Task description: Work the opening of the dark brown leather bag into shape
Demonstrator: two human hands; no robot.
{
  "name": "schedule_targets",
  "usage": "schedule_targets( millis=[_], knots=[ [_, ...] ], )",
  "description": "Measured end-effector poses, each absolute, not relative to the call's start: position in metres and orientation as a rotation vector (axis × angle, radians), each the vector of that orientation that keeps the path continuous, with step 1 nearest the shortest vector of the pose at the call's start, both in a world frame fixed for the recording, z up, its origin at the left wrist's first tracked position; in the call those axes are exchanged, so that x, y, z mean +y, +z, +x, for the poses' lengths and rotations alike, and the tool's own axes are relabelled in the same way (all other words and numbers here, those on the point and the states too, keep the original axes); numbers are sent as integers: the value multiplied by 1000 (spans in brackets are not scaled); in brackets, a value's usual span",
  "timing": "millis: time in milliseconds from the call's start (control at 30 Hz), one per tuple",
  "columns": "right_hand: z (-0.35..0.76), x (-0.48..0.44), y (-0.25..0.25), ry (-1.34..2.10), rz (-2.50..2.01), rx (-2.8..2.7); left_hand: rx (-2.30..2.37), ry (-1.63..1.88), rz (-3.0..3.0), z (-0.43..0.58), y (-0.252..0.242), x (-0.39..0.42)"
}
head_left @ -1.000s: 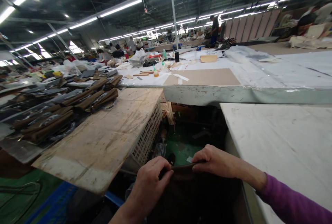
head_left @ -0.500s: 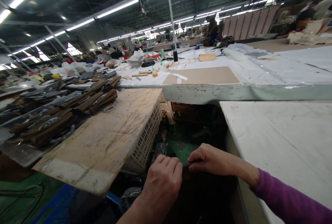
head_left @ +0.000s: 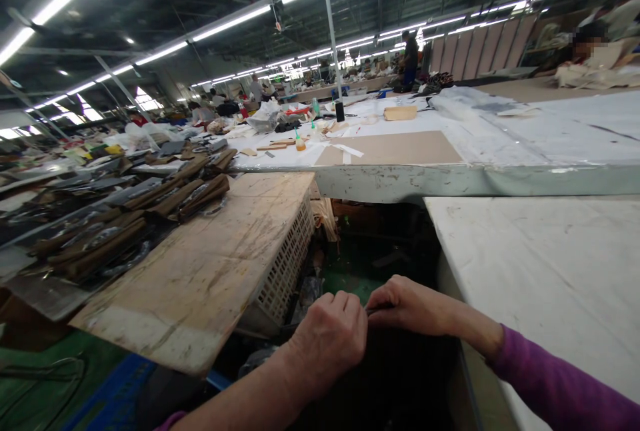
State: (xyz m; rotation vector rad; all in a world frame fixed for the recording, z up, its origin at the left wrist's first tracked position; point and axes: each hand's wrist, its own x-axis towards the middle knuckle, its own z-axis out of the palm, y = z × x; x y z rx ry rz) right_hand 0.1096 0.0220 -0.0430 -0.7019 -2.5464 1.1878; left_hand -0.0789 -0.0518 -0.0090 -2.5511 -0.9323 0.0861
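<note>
My left hand [head_left: 330, 341] has closed in on my right hand [head_left: 407, 304] over the last second; a moment ago they were spread along the top edge of the dark brown piece [head_left: 395, 378], and now the knuckles nearly touch. That gathers the edge between them, so the slack stretch I could see before is gone and only a sliver of the material shows between my fingers. Both grips are narrow, curled shut on that dark edge: the left as a fist over it, the right pinching it with thumb against fingers. The piece itself hangs below my hands, down in the gap, dark and hard to read in detail.

Just to the right of my grip runs the white counter [head_left: 540, 264]. To the left and a little beyond lies the worn wooden board [head_left: 215, 258] resting on a white plastic basket [head_left: 287, 261], with brown strips [head_left: 165, 201] piled at its far left. Straight ahead, past the gap, the long counter [head_left: 450, 178] carries a tan sheet [head_left: 395, 148].
</note>
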Motion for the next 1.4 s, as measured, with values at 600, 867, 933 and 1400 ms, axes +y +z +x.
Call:
schedule_targets(
  millis=[600, 867, 933, 1400],
  knots=[
    [127, 20, -38, 1382, -789, -2392, -2527, -1206, -2401, -149, -1, -38],
    [138, 20, -46, 1483, -909, -2252, -2722, -1805, -2427, -147, -15, -70],
    [138, 20, -47, 1480, -923, -2253, -2737, -1694, -2509, -142, -15, -74],
    [138, 19, -47, 1483, -1004, -2271, -2907, -1371, -2871, -138, -10, -67]
  ],
)
